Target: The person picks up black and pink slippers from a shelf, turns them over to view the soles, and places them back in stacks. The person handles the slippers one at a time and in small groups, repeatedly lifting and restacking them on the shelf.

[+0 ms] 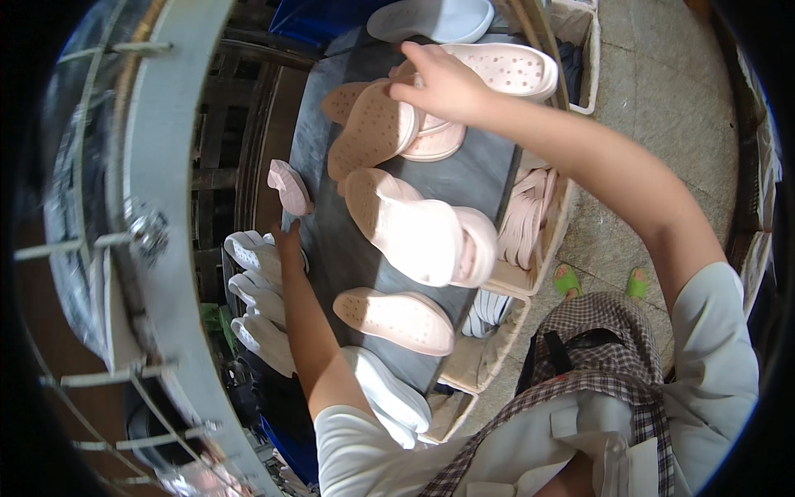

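My right hand (443, 83) is at the far end of the grey work surface, its thumb and fingers closed at the upper edge of a tilted pale pink shoe sole (373, 132) dotted with small holes. More pink soles (437, 142) lie under and beside it. My left hand (287, 238) reaches to the left edge, its fingertips apart, just below a small pink shoe (290, 189) and beside a row of white clogs (252, 248). Nearer me lie a stack of pink soles (414, 236) and a single pink sole (393, 319).
White soles (385, 393) lie at the near end, and a white sole (431, 20) at the far end. Lined bins (538, 240) with pink strap-like pieces stand along the right side. A metal frame (170, 166) with wire mesh rises at left.
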Action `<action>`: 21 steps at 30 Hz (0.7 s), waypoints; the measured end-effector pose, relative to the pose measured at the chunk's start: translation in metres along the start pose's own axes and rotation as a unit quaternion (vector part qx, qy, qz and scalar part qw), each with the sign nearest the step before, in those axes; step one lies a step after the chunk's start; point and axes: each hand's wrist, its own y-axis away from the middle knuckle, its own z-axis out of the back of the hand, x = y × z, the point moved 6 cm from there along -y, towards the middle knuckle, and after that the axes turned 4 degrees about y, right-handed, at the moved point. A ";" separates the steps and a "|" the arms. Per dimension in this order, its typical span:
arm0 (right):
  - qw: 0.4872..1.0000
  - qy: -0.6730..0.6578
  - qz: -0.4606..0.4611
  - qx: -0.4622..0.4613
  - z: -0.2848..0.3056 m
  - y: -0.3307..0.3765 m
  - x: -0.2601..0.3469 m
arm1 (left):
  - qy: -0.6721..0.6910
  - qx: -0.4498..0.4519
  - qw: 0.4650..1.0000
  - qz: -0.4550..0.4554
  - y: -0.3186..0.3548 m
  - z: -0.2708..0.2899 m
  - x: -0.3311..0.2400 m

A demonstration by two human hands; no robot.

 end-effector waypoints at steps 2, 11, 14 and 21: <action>0.980 0.005 -0.051 0.192 -0.031 -0.035 -0.003 | 0.016 -0.042 0.997 0.070 -0.014 -0.010 0.024; 0.975 -0.182 -0.090 0.087 -0.016 -0.061 -0.024 | -0.218 -0.077 0.967 -0.109 -0.061 -0.054 -0.037; 0.988 0.044 -0.033 0.146 -0.008 -0.037 -0.027 | -0.184 -0.051 0.980 -0.050 -0.065 -0.039 -0.033; 0.959 0.251 0.025 0.130 -0.003 -0.013 -0.030 | 0.524 0.024 0.851 -0.020 -0.028 0.001 -0.032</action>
